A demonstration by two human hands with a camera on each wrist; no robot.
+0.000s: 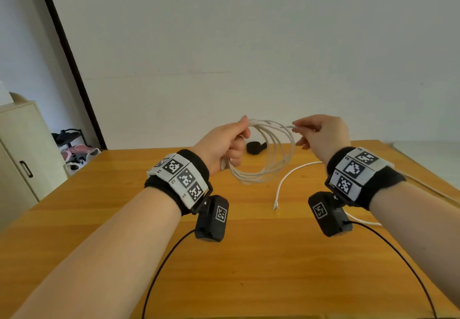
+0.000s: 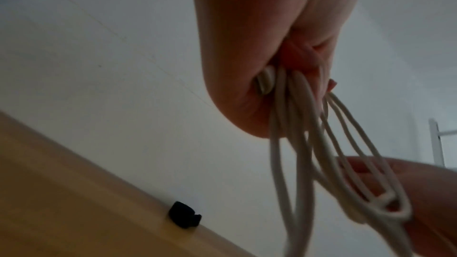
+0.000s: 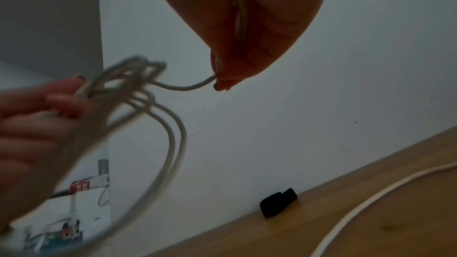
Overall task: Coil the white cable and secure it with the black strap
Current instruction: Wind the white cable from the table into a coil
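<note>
Near the middle of the frame, the left hand [image 1: 224, 144] is gripping several loops of the white cable [image 1: 263, 154] in its curled fingers, holding the coil up above the wooden table [image 1: 99, 219]. The right hand [image 1: 323, 132] is pinching one strand at the coil's upper right. The cable's loose end is trailing across the table at right. The black strap [image 1: 256, 147] is lying on the table behind the coil.

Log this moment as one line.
left hand: grips white cable coil | right hand: pinches strand | black strap: on table, untouched
</note>
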